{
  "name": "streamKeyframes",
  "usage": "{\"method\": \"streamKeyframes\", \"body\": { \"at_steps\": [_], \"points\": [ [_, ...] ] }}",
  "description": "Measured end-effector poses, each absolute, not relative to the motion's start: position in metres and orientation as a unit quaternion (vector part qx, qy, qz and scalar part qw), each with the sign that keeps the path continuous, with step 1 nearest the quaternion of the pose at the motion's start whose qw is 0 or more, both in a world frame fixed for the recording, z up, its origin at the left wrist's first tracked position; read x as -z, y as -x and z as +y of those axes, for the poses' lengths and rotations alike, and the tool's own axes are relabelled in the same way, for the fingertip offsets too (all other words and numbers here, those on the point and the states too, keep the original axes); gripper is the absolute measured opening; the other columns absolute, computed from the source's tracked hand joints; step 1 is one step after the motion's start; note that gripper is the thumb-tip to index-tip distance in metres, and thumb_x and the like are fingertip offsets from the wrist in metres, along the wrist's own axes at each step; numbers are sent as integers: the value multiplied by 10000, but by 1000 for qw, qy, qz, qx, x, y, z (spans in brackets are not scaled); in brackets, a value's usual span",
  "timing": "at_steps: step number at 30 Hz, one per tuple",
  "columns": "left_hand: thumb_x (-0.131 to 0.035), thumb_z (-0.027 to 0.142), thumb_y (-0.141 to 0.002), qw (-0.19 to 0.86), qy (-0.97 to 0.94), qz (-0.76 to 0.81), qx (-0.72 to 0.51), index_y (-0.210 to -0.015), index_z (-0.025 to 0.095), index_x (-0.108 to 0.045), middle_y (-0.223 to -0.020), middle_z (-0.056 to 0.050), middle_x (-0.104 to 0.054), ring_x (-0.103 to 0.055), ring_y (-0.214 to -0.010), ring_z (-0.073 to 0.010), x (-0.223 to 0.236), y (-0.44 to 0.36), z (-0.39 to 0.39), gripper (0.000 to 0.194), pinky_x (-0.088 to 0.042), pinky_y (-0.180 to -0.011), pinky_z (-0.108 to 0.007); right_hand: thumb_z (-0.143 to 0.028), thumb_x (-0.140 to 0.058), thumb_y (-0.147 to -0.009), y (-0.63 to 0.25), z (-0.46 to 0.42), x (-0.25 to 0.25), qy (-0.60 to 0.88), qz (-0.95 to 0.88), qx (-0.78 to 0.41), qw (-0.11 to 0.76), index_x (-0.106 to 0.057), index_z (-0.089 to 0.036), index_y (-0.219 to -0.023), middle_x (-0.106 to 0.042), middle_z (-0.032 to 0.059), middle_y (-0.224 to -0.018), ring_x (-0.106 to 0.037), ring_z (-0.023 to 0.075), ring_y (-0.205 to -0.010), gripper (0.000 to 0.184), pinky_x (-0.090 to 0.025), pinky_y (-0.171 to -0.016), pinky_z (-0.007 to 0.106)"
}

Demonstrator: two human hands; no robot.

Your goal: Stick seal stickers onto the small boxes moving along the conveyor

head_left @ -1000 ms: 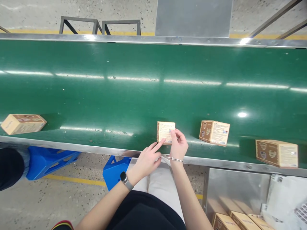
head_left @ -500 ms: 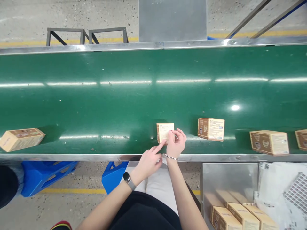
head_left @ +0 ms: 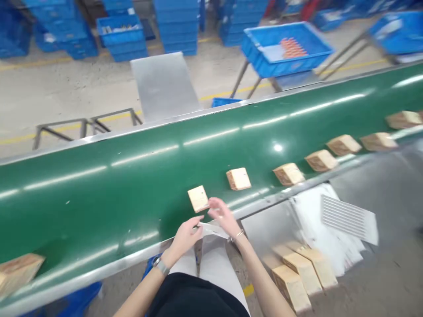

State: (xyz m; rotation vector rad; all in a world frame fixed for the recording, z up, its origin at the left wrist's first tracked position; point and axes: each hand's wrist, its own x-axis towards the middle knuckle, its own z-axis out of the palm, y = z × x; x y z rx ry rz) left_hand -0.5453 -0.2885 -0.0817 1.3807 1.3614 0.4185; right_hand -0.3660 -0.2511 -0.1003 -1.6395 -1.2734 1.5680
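Note:
In the head view, my left hand (head_left: 187,237) is closed with a strip of white backing paper (head_left: 214,230) between thumb and fingers. The strip reaches across toward my right wrist. My right hand (head_left: 224,215) is raised over the belt's near edge, fingers apart and somewhat blurred. It is beside a small cream and brown carton (head_left: 198,199) on the green conveyor belt (head_left: 132,193); whether the fingertips touch the carton I cannot tell. Just to the right stands another carton (head_left: 238,179).
More cartons (head_left: 288,174) line the belt to the right; one carton (head_left: 21,270) lies far left. Beside my right arm, a metal side table (head_left: 264,224) holds several cartons and white sheets (head_left: 317,220). Beyond the belt are a blue crate (head_left: 287,48) and a metal plate (head_left: 165,86).
The view has turned and tilted up, showing more of the belt's right side and blue crates beyond. My hands have come off the carton, and the right fingers have spread.

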Motion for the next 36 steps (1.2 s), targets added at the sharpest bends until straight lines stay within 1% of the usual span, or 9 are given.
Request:
{"method": "streamKeyframes", "body": {
  "at_steps": [3, 8, 12, 16, 22, 25, 28, 31, 36],
  "points": [
    [-434, 469, -881, 566, -579, 558, -181, -693, 194, -552, -651, -33, -661, -600, -602, -186, 65, 545, -270, 354, -460, -564, -266, -256, -806, -563, 352, -289, 69, 573, -551, -573, 199, -682, -234, -1085, -734, 49, -1058, -689, 237, -961, 537, -532, -839, 318],
    [-522, 591, -819, 614, -570, 516, -178, -858, 195, -655, -869, -56, -724, -674, -825, -231, 46, 512, -233, 419, -528, -722, -303, -142, -592, -658, 280, -307, 54, 669, -567, -443, 186, -702, -226, -909, -729, -7, -762, -677, 187, -683, 286, -537, -685, 274],
    [-600, 600, -739, 621, -567, 514, -171, -922, 198, -684, -1005, -97, -738, -680, -994, -291, 43, 480, -221, 449, -541, -853, -381, -171, -455, -796, 178, -299, 55, 791, -493, -250, 262, -627, -193, -1176, -724, 89, -1022, -679, 260, -950, 418, -540, -865, 401],
    [-641, 626, -707, 622, -581, 508, -132, -919, 199, -700, -1065, -109, -738, -662, -1083, -309, 49, 460, -226, 480, -513, -957, -395, -127, -361, -859, 119, -281, 71, 834, -440, -119, 311, -472, -166, -1383, -589, 160, -1330, -511, 296, -1278, 537, -380, -1092, 538],
    [-568, 733, -737, 612, -610, 503, -24, -927, 201, -718, -983, -96, -747, -688, -937, -283, 58, 448, -249, 585, -542, -845, -355, -76, -497, -857, 144, -262, 124, 785, -518, -181, 287, -633, -202, -1231, -578, 110, -1387, -495, 241, -1313, 417, -342, -1150, 440],
    [-538, 763, -737, 593, -619, 515, 1, -907, 211, -717, -993, -94, -742, -680, -934, -283, 65, 445, -258, 605, -537, -833, -348, -229, -618, -906, 162, -272, 149, 762, -538, -241, 266, -638, -182, -1188, -597, 111, -1337, -540, 268, -1254, 286, -393, -1086, 512],
    [-533, 784, -711, 582, -620, 526, 12, -869, 211, -714, -938, -95, -739, -678, -898, -283, 72, 441, -263, 621, -535, -832, -353, -370, -622, -928, 156, -284, 165, 759, -529, -271, 265, -599, -173, -1218, -599, 92, -1292, -596, 256, -1152, 351, -486, -975, 511],
    [-543, 762, -708, 573, -618, 538, 24, -875, 211, -708, -931, -93, -734, -678, -894, -282, 74, 436, -267, 599, -532, -828, -351, -357, -605, -941, 120, -288, 173, 789, -481, -257, 284, -593, -181, -1222, -604, 90, -1267, -617, 234, -1094, 331, -525, -923, 465],
    [-503, 642, -811, 563, -621, 544, 38, -941, 222, -688, -988, -89, -730, -674, -948, -284, 71, 429, -280, 477, -511, -847, -365, -357, -616, -930, 42, -275, 183, 867, -346, -199, 299, -529, -199, -1325, -498, 108, -1416, -520, 296, -1250, 435, -438, -1024, 556]
  ]
}}
